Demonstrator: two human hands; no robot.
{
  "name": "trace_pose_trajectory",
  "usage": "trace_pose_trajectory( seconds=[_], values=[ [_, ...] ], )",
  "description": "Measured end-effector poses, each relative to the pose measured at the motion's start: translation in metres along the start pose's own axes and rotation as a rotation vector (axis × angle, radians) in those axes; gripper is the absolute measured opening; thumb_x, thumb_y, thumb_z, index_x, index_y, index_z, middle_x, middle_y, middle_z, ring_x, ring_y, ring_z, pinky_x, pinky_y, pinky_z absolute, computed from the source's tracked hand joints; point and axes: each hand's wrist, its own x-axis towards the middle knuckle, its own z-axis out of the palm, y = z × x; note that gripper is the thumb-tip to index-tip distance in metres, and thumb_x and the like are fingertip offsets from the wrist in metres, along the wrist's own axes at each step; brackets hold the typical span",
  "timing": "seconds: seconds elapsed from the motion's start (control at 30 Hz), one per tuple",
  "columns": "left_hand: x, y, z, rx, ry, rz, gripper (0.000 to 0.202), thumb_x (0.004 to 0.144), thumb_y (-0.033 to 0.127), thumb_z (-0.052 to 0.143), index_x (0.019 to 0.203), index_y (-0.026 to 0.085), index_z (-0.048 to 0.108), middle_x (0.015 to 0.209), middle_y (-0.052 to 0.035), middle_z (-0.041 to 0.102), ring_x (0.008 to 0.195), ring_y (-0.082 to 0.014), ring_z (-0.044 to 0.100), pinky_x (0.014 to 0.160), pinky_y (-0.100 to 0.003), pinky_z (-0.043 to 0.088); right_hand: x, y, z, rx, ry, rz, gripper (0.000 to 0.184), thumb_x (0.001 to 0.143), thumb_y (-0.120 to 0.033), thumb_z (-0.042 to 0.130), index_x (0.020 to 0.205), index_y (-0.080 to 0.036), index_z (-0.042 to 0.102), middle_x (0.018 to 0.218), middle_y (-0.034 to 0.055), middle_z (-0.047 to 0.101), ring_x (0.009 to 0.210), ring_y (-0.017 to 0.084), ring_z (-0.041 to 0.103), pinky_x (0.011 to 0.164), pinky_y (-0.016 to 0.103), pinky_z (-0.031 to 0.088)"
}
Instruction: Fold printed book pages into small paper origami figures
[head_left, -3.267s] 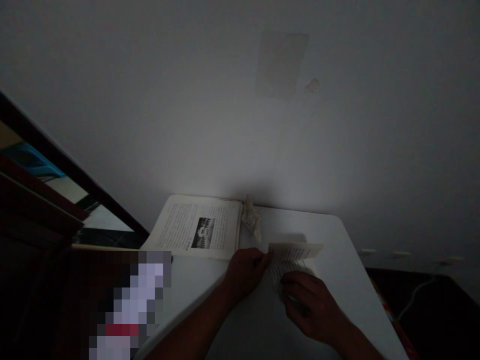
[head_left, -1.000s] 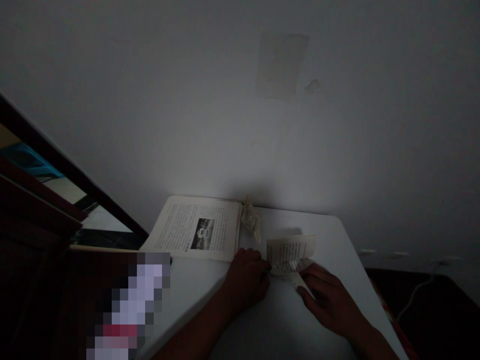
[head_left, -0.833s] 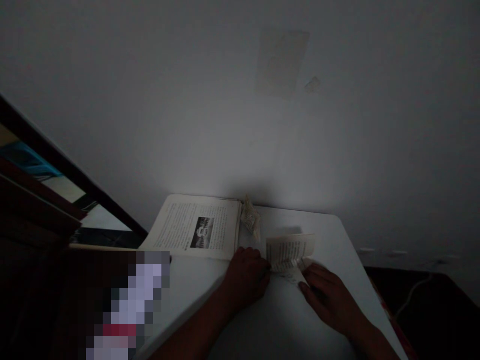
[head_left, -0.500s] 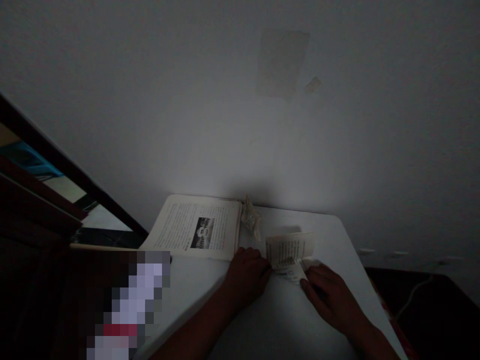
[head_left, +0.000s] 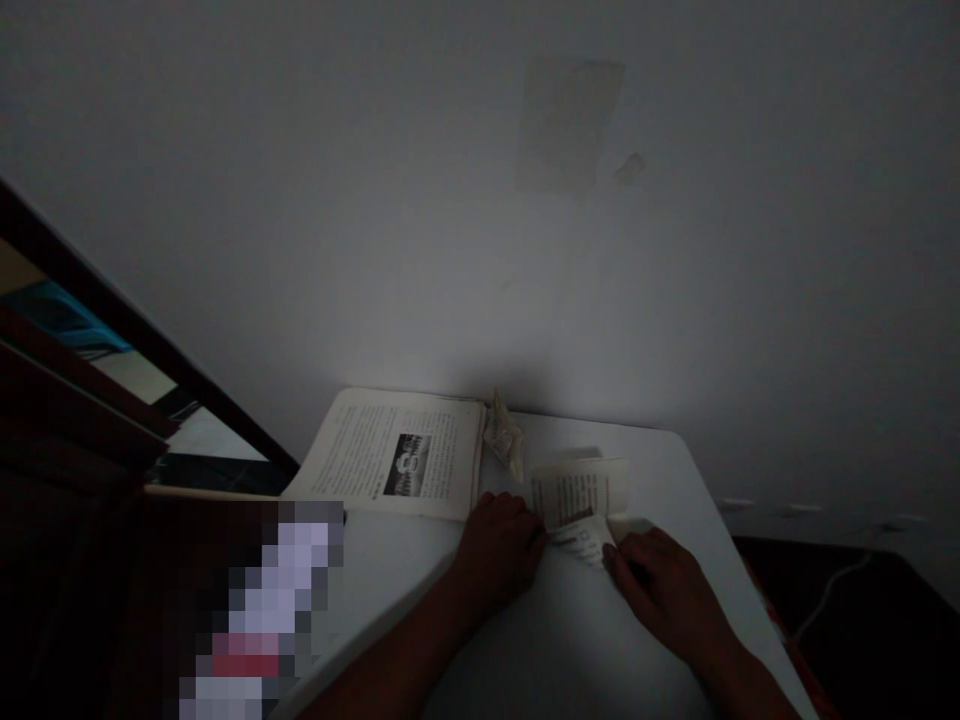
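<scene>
A partly folded sheet of printed paper (head_left: pixel 577 492) lies on the white table between my hands, its back part tilted up and a flap folded toward me. My left hand (head_left: pixel 501 545) is closed at the sheet's left edge, fingers curled over it. At the lower right corner of the flap, my right hand (head_left: pixel 660 580) pinches the paper between thumb and fingers. Just behind my left hand stands a small folded paper shape (head_left: pixel 502 440) with pointed ends. The fingertips of my left hand are partly hidden in the dim light.
An open book or stack of printed pages (head_left: pixel 337 450) with a dark picture lies at the table's back left. The table (head_left: pixel 637 450) meets a grey wall (head_left: pixel 375 250). A pale cable (head_left: pixel 832 585) hangs at right. A pixelated patch covers the lower left.
My right hand has shifted slightly with the flap, which now lies more open, showing more print. The sheet's back part leans further back. My left hand stays at the left edge.
</scene>
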Motion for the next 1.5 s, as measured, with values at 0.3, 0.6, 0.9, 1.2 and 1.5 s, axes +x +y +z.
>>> trace_pose_trajectory(
  seconds=[0.3,0.6,0.9,1.2,1.5],
  values=[
    [0.004,0.001,0.002,0.018,0.011,-0.007,0.015,0.085,0.027,0.05,0.082,0.017,0.061,0.08,-0.0049,0.059,0.079,-0.0199,0.052,0.077,-0.035,0.036,0.0,-0.002,0.0,-0.065,-0.032,0.098,0.036,0.09,-0.033,0.042,0.058,-0.019,0.051,0.053,-0.0001,0.054,0.055,0.015,0.053,0.062,0.029,0.035],
    [0.005,0.001,0.004,0.036,0.029,-0.025,0.015,0.083,0.026,0.05,0.081,0.016,0.061,0.079,-0.0052,0.06,0.077,-0.0196,0.054,0.075,-0.034,0.038,0.002,-0.003,0.002,-0.101,-0.058,0.118,0.038,0.09,-0.035,0.04,0.057,-0.019,0.049,0.052,0.0002,0.054,0.054,0.015,0.052,0.06,0.029,0.034],
    [0.005,0.004,0.011,0.044,0.083,-0.065,0.015,0.082,0.027,0.05,0.081,0.017,0.062,0.079,-0.0055,0.061,0.078,-0.0205,0.054,0.076,-0.035,0.038,0.003,-0.006,-0.001,-0.116,-0.096,0.158,0.04,0.091,-0.036,0.037,0.057,-0.02,0.049,0.052,0.0007,0.056,0.055,0.016,0.053,0.061,0.029,0.034],
    [0.004,0.005,0.015,0.034,0.156,-0.103,0.014,0.082,0.024,0.05,0.076,0.016,0.059,0.075,-0.0057,0.06,0.073,-0.0202,0.054,0.073,-0.036,0.04,0.002,-0.004,0.002,-0.11,-0.104,0.181,0.038,0.091,-0.037,0.037,0.06,-0.02,0.052,0.056,0.0015,0.057,0.059,0.018,0.053,0.062,0.029,0.034],
    [-0.011,0.032,0.015,-0.032,0.154,0.087,0.022,0.077,0.019,0.051,0.097,0.013,0.057,0.099,-0.0107,0.055,0.093,-0.0247,0.05,0.084,-0.039,0.044,0.003,-0.006,0.003,-0.12,-0.086,0.201,0.038,0.091,-0.036,0.037,0.059,-0.02,0.052,0.054,0.0013,0.058,0.056,0.017,0.053,0.061,0.029,0.034]
  ],
)
